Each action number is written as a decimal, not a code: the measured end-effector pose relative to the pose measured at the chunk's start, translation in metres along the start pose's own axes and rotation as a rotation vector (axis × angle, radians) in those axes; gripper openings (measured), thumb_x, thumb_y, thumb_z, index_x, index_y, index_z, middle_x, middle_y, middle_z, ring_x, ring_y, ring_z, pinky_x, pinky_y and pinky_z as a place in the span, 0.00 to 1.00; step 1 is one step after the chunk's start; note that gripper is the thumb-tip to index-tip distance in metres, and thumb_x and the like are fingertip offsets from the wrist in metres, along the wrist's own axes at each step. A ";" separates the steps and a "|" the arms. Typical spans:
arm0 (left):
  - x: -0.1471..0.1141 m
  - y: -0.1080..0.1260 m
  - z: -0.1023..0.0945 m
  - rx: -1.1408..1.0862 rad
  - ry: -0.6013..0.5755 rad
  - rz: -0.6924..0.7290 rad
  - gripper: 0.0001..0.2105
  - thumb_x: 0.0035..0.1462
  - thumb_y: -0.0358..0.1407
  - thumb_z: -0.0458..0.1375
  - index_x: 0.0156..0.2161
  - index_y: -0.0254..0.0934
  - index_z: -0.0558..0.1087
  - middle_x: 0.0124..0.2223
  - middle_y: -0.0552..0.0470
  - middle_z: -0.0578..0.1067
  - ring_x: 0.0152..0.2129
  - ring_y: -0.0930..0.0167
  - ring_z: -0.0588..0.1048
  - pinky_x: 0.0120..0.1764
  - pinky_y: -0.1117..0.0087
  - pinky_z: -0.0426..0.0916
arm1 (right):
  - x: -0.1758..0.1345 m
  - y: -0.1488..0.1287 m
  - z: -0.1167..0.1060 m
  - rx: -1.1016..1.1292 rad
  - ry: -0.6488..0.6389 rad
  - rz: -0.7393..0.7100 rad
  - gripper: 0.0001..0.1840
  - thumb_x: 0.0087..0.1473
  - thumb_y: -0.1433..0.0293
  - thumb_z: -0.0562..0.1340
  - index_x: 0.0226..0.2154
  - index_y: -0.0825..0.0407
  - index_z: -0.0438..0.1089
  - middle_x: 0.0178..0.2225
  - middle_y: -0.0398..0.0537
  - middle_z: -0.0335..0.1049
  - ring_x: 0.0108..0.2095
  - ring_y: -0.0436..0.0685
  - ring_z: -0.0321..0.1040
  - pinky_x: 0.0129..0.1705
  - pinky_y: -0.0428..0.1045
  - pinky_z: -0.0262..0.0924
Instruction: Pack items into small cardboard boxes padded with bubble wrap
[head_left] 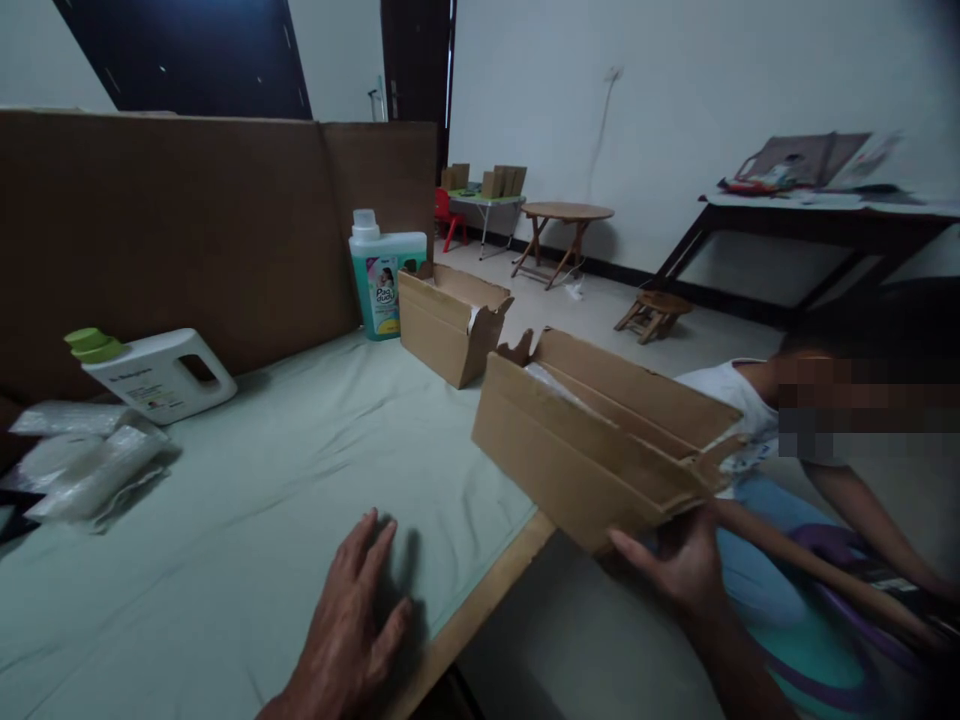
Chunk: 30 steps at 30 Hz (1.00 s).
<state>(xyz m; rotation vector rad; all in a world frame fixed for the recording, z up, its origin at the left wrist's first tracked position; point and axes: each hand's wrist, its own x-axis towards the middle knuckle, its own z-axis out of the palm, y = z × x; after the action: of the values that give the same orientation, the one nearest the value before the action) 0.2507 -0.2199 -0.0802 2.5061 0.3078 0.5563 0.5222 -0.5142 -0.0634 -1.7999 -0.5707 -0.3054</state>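
Observation:
My right hand (686, 560) grips the near lower end of an open cardboard box (577, 450), which juts past the table's edge at a slant. Some clear or white plastic shows inside that box, but most of its inside is hidden. Resting on the pale green cloth (300, 520), my left hand (352, 600) has its fingers stretched out and holds nothing. A second open cardboard box (442, 325) stands just beyond the first one. Behind it is a bottle of teal liquid (375, 285) with a clear cap.
A white jug with a green cap (157, 375) leans against the cardboard wall (187, 220) at left, beside folded bubble wrap (90, 465). A person (750, 400) sits low on the right, close to the held box. Farther back stand a round wooden table (568, 212) and a stool (654, 312).

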 end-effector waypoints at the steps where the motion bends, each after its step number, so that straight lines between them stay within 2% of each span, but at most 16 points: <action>1: -0.004 -0.007 0.000 0.022 0.017 0.000 0.31 0.63 0.38 0.57 0.69 0.43 0.57 0.70 0.38 0.59 0.65 0.51 0.63 0.58 0.45 0.69 | 0.011 0.003 -0.002 -0.009 0.011 -0.011 0.54 0.40 0.56 0.74 0.65 0.44 0.51 0.61 0.60 0.61 0.62 0.73 0.61 0.63 0.69 0.57; 4: -0.015 -0.015 0.003 0.051 0.053 -0.005 0.28 0.63 0.37 0.56 0.67 0.43 0.61 0.69 0.40 0.62 0.64 0.53 0.64 0.59 0.47 0.69 | 0.045 0.011 0.007 -0.030 -0.017 -0.056 0.54 0.39 0.57 0.75 0.65 0.45 0.52 0.62 0.61 0.59 0.64 0.73 0.59 0.64 0.68 0.56; 10: -0.024 -0.011 0.003 0.071 0.084 -0.008 0.25 0.64 0.38 0.55 0.65 0.43 0.65 0.66 0.41 0.67 0.64 0.55 0.65 0.59 0.48 0.69 | 0.084 0.026 0.040 0.011 -0.112 -0.112 0.62 0.40 0.57 0.74 0.70 0.45 0.42 0.67 0.60 0.54 0.65 0.70 0.57 0.63 0.68 0.58; 16: -0.023 -0.022 -0.005 0.122 0.044 0.120 0.25 0.61 0.37 0.60 0.63 0.44 0.67 0.64 0.43 0.70 0.62 0.56 0.68 0.55 0.53 0.74 | 0.090 0.033 0.043 0.030 -0.111 -0.122 0.62 0.40 0.57 0.75 0.70 0.43 0.42 0.66 0.59 0.55 0.64 0.70 0.58 0.61 0.69 0.59; 25: -0.020 -0.016 -0.007 0.091 0.104 0.139 0.21 0.61 0.36 0.59 0.59 0.43 0.71 0.61 0.43 0.73 0.60 0.57 0.70 0.53 0.54 0.76 | 0.098 0.041 0.042 0.018 -0.070 -0.130 0.62 0.40 0.56 0.75 0.69 0.43 0.44 0.66 0.58 0.55 0.65 0.69 0.57 0.61 0.69 0.59; 30: -0.017 -0.010 -0.008 0.065 0.146 0.127 0.18 0.60 0.35 0.59 0.56 0.42 0.73 0.59 0.42 0.75 0.59 0.57 0.72 0.52 0.55 0.76 | 0.100 0.037 0.049 0.000 -0.099 -0.121 0.62 0.41 0.55 0.74 0.70 0.45 0.42 0.67 0.62 0.53 0.66 0.69 0.56 0.62 0.68 0.58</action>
<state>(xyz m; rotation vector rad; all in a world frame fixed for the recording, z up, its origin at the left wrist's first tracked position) 0.2307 -0.2139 -0.0850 2.5657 0.2255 0.7946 0.6219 -0.4535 -0.0602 -1.7916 -0.7515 -0.2998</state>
